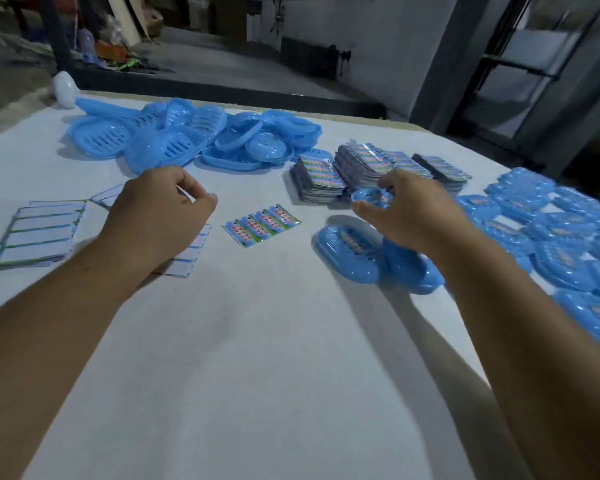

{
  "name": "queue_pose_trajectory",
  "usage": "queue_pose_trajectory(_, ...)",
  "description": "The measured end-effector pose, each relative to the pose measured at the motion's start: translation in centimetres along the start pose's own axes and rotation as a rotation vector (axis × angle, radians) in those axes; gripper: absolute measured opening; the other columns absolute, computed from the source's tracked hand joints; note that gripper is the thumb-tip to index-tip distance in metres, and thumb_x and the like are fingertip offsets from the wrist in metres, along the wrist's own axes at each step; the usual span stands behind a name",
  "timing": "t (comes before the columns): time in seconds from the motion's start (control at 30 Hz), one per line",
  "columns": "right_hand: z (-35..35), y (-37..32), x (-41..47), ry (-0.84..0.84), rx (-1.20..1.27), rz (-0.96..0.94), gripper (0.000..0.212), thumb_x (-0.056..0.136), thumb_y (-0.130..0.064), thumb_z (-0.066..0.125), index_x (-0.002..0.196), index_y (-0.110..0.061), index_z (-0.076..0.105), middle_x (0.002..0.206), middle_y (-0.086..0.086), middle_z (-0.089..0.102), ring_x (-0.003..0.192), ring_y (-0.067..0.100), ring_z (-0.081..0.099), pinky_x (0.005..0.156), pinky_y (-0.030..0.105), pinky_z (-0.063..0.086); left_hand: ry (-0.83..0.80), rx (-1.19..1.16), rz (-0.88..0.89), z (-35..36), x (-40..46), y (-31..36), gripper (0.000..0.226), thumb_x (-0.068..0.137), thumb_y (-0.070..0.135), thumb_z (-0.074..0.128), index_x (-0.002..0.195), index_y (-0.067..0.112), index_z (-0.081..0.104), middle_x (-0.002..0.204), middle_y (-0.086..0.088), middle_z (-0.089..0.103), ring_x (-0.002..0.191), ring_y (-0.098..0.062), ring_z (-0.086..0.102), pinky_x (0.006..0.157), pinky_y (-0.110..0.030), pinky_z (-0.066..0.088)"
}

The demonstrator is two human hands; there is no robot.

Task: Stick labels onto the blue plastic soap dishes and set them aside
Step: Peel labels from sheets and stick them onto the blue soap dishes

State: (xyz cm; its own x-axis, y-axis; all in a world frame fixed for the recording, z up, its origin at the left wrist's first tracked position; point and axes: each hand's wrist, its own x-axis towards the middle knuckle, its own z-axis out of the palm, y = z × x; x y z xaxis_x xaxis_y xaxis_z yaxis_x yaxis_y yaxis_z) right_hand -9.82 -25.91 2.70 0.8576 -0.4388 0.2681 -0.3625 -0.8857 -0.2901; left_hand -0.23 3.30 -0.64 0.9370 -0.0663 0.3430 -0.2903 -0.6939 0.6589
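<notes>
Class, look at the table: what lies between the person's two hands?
In the head view, one sheet of colourful labels lies flat on the white table, between the left hand and the right hand; nothing else lies there.
</notes>
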Motion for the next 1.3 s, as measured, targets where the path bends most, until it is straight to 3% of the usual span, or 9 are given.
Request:
queue_pose_trajectory(0.2,-0.3,4.3,0.1,0.024,-0.105,0.177,0.064,0.084,-0.064,0.064,0.133,-0.024,0.058,0.132,0.008,0.064,0.122,0.035,0.056,0.085,0.041,0.045,-0.004,-0.002,0.006,0.2,0.0,0.1,0.021,0.086,0.043,0.071,0.076,0.025,0.065,0.074,0.011,0.064,0.071,-0.011,0.055,0.073,-0.033,0.039)
queue_pose_trajectory(0.37,-0.2,4.9,-0.3,0.023,-0.149,0.2,0.05,0.082,-0.062,0.066,0.114,-0.023,0.061,0.12,0.009,0.066,0.113,0.036,0.057,0.075,0.038,0.04,-0.016,0.003,-0.001,0.1,0.0,-0.1,0.021,0.086,0.044,0.07,0.076,0.026,0.065,0.076,0.009,0.066,0.074,-0.01,0.059,0.074,-0.034,0.042)
queue_pose_trajectory(0.53,-1.0,4.0,-0.6,0.011,-0.123,0.2,0.058,0.084,-0.063,0.065,0.129,-0.025,0.06,0.134,0.009,0.062,0.126,0.038,0.051,0.095,0.044,0.046,-0.023,0.0,-0.013,0.1,0.0,0.1,0.021,0.086,0.043,0.07,0.076,0.026,0.064,0.076,0.008,0.066,0.079,-0.019,0.063,0.075,-0.034,0.043)
queue_pose_trajectory(0.73,-0.8,-1.1,-0.5,0.081,-0.018,0.032,0.052,0.086,-0.059,0.064,0.125,-0.025,0.066,0.127,0.005,0.067,0.121,0.034,0.057,0.097,0.044,0.05,-0.019,-0.018,-0.028,0.2,0.1,-0.1,0.02,0.086,0.042,0.071,0.077,0.026,0.063,0.07,0.008,0.065,0.074,-0.009,0.059,0.071,-0.032,0.042)
queue_pose_trajectory(0.93,2.3,-8.4,0.7,-0.057,0.119,-0.158,0.031,0.087,-0.047,0.063,0.105,-0.023,0.071,0.107,-0.001,0.072,0.099,0.025,0.064,0.085,0.037,0.054,-0.041,0.027,-0.038,0.1,0.4,-0.4,0.021,0.087,0.044,0.07,0.077,0.028,0.061,0.075,0.011,0.063,0.073,-0.003,0.057,0.07,-0.029,0.042)
queue_pose_trajectory(1.03,4.2,-11.8,0.9,-0.127,0.138,-0.237,0.029,0.088,-0.047,0.063,0.109,-0.028,0.07,0.109,-0.004,0.072,0.102,0.023,0.065,0.088,0.037,0.054,-0.046,0.033,-0.043,-0.1,0.6,-0.6,0.021,0.087,0.044,0.07,0.075,0.029,0.061,0.075,0.012,0.063,0.072,-0.004,0.057,0.066,-0.028,0.042)
queue_pose_trajectory(1.13,6.1,-13.5,0.5,-0.085,0.136,-0.307,0.018,0.091,-0.04,0.059,0.095,-0.027,0.07,0.099,-0.004,0.073,0.095,0.024,0.065,0.077,0.035,0.053,-0.04,0.056,-0.032,0.0,0.6,-0.8,0.02,0.087,0.043,0.068,0.074,0.029,0.06,0.073,0.012,0.062,0.073,-0.008,0.06,0.066,-0.029,0.044)
queue_pose_trajectory(1.3,7.5,-13.8,-0.2,-0.034,0.213,-0.344,0.017,0.09,-0.033,0.055,0.092,-0.024,0.069,0.092,-0.004,0.074,0.089,0.024,0.066,0.077,0.039,0.055,0.047,0.119,-0.049,0.0,1.4,-1.8,0.019,0.086,0.043,0.067,0.075,0.028,0.061,0.075,0.013,0.062,0.078,-0.015,0.062,0.071,-0.03,0.048)
